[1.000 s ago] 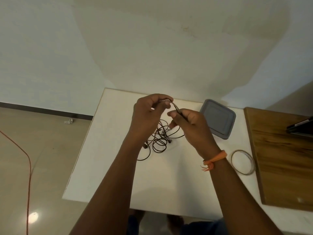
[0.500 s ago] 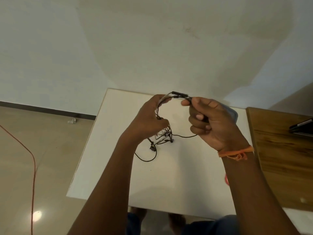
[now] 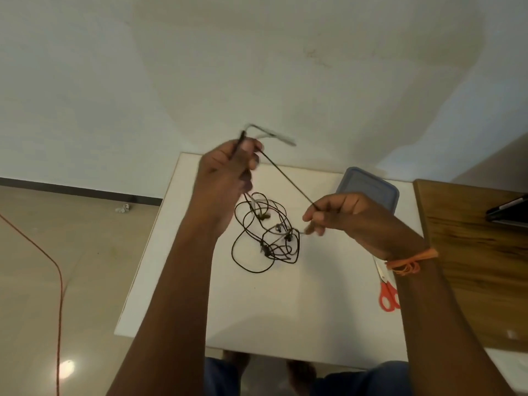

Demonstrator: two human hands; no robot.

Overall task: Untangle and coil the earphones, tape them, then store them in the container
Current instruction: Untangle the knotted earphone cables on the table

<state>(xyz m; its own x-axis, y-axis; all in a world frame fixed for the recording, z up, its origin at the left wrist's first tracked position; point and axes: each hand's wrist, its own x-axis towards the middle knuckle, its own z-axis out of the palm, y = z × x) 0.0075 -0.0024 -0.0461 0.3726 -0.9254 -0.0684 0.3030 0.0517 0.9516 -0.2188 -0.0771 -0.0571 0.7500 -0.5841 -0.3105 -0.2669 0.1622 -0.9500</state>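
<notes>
Two hands stretch one strand of tangled earphones [image 3: 267,232] taut above a white table [image 3: 300,295].

The left hand [image 3: 225,175], raised near the table's far edge, has its fingers curled round the thin black cord, whose blurred plug end sticks out above it. The right hand [image 3: 345,215] pinches the same strand lower down, in front of the container [image 3: 371,184] — a grey-blue box with rounded corners and a smooth closed lid, near the far right corner. The rest of the earphones lies mid-table as a knot of slack, rubbery loops with small hard earbuds caught inside. A judgement: pulling the taut strand harder could cinch that knot tighter or drag the whole bundle along the table. Red-handled scissors [image 3: 387,292] lie by the right edge.
</notes>
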